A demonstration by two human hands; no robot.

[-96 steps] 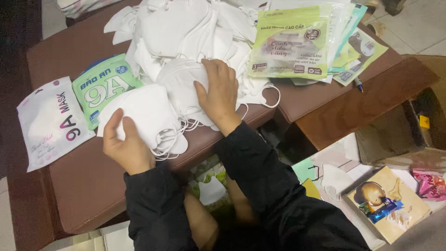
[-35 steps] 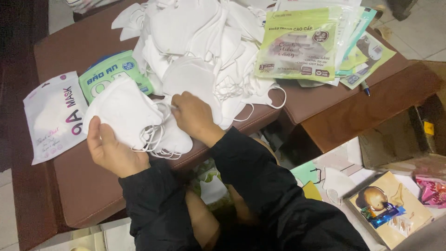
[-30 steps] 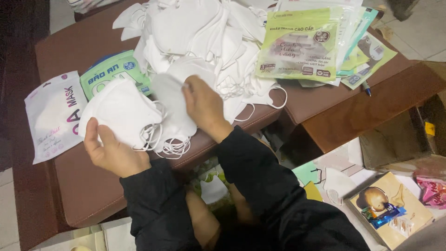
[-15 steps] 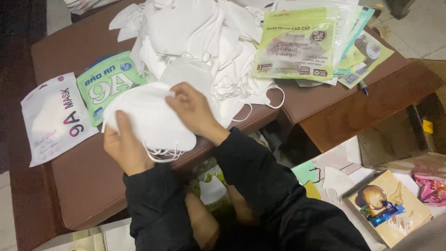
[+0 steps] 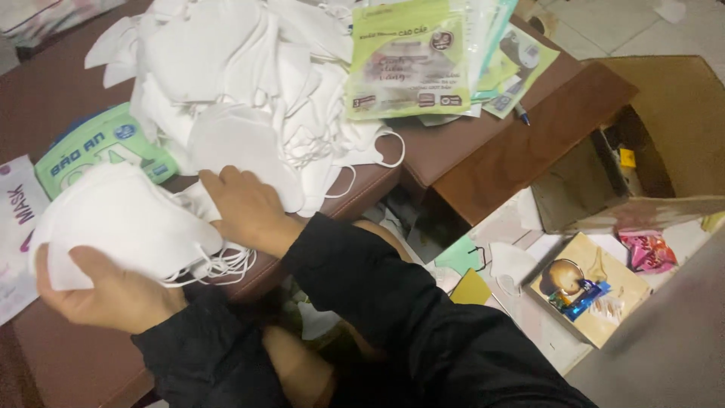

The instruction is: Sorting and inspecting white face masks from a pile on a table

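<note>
The left hand (image 5: 113, 291) is gripping a mask stack (image 5: 121, 227), fingers closed under it. The right hand (image 5: 249, 208) is lying flat, fingers open, seemingly touching the mask pile (image 5: 242, 91) on the tabletop (image 5: 468, 151).

The left hand (image 5: 113, 291) grips a stack of white folded face masks (image 5: 121, 223), which hides its fingers; how many masks are stacked cannot be told. At the left edge a white-and-pink plastic mask packet (image 5: 15, 227) is cut off. The green mask packet (image 5: 102, 147) lies partly under the stack. At the lower right, the small items in the tan cardboard tray (image 5: 589, 291) are perhaps toys, too blurred to tell.
</note>
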